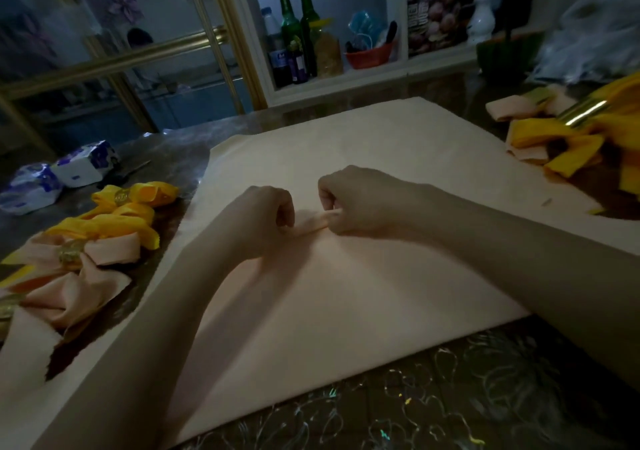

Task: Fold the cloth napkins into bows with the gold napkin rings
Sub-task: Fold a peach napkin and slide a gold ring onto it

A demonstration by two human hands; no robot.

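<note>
Desk (450, 397) carries peach napkin (346, 311), flat. Left hand (266, 214) and right hand (353, 200) both pinch one central pleat (311, 222), its axis running left-right between them.

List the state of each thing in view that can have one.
napkin: spread flat, small fold raised at its centre
left hand: pinches the napkin's fold
right hand: pinches the same fold
left bows: folded, ringed, piled
right bows: folded, piled
bottles: upright
</note>
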